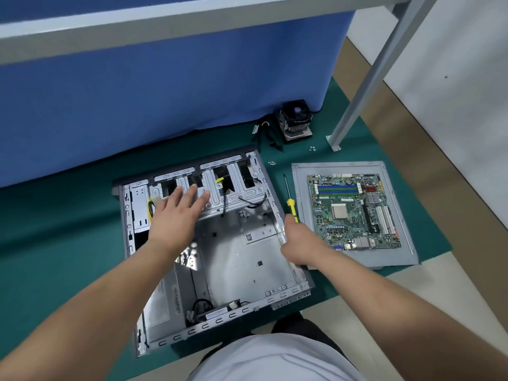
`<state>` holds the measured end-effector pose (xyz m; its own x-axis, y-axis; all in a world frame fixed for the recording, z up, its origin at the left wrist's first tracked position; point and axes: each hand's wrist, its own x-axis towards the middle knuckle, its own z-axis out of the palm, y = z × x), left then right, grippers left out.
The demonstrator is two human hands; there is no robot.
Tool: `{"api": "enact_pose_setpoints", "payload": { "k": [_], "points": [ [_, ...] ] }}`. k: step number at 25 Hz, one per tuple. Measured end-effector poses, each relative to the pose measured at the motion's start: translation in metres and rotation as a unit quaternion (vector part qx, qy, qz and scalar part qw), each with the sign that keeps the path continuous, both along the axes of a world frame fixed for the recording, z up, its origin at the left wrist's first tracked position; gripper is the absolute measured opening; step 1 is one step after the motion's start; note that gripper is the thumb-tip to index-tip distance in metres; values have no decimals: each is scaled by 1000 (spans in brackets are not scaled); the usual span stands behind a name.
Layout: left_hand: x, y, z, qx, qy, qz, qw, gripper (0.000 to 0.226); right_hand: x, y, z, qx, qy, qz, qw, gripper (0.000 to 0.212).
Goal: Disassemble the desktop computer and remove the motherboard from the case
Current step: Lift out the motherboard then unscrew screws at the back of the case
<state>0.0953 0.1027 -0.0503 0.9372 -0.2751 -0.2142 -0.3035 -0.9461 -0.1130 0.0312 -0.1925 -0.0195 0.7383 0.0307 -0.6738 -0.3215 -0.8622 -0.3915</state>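
Two hands on the open case (233, 251), motherboard (354, 210) already out.
Left hand (176, 215) lies spread, fingers straight, on the metal drive cage (220, 188); right hand (299, 240) curls round the case's right wall. The motherboard rests on a grey side panel (301, 215) to the right, a yellow-handled screwdriver (290, 199) lying between case and panel on the green mat (68, 229).

Head camera looks steeply down, close over the case (220, 243).
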Motion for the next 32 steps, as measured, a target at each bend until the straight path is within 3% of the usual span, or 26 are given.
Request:
{"api": "enact_pose_setpoints", "payload": {
  "k": [11, 16, 22, 24, 26, 29, 32],
  "points": [
    [-22, 35, 13, 8, 16, 152, 988, 81, 97, 35, 8, -77, -91, 130, 984, 23],
    [-38, 17, 15, 4, 17, 235, 972, 85, 151, 43, 9, -152, -155, 154, 964, 32],
    [-41, 22, 13, -29, -13, 214, 976, 80, 151, 45, 5, -160, -184, 145, 959, 37],
    [-40, 26, 12, -57, -25, 142, 988, 78, 122, 42, 5, -126, -246, 170, 946, 52],
    [-35, 31, 13, -62, -24, -36, 997, 67, 78, 40, 5, -49, -297, 244, 922, 48],
    [-12, 38, 19, -38, -40, -298, 953, 29, 18, 34, -1, -19, -230, 398, 888, 47],
    [10, 36, 23, 49, 35, -366, 929, 51, -1, 26, -10, -71, -231, 434, 868, 62]
  ]
}}
